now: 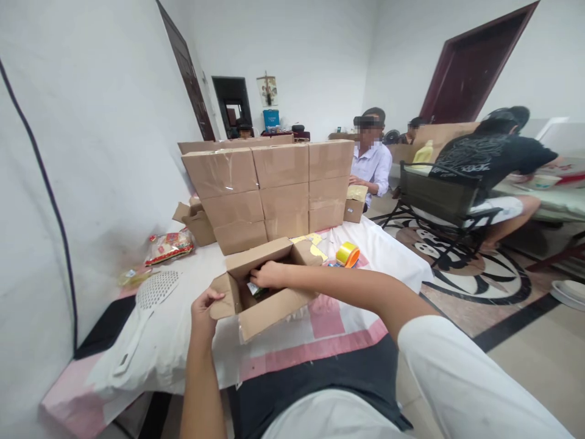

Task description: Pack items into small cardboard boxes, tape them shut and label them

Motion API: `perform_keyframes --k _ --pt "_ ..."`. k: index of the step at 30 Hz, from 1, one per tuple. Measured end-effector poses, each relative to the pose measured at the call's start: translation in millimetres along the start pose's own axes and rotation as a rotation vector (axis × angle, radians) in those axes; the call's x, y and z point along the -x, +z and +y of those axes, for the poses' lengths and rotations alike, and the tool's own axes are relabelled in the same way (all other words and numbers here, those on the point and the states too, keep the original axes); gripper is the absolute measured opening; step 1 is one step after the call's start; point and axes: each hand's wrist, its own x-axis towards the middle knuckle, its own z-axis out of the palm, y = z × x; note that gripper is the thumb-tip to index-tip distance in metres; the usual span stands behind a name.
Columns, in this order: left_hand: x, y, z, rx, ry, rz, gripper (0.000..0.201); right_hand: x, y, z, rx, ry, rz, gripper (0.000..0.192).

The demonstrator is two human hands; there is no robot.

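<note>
An open cardboard box (274, 309) sits on the cloth-covered table in front of me, its flaps spread. My left hand (208, 305) pinches the box's left end flap (225, 296) between thumb and fingers. Reaching over the right side, my right hand (270, 275) is inside the box with its fingers curled down. Those fingers are on a small green and white packet (256, 289), which is partly hidden by the hand and the box wall. The rest of the box's inside is in shadow.
Stacked taped cartons (283, 189) stand just behind the box. Right of it lies a roll of yellow tape (348, 253). A white slotted skimmer (153, 299) and a red food bag (169, 247) are at left. A person (372, 158) sits beyond; another (493, 158) sits right.
</note>
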Motion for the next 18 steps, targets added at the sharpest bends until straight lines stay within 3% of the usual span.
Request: perform_keyframes --k 5,13,18 --pt "-6 -0.1 2 -0.037 0.075 -0.028 0.026 1 -1 -4 -0.034 0.067 -0.04 0.038" --pt "-4 -2.7 -18 0.022 0.015 0.054 0.029 16 -5 -8 -0.086 0.196 -0.116 0.038" --pt "-6 0.4 -24 0.094 0.008 0.06 0.032 19 -8 -6 -0.102 0.168 -0.137 0.056"
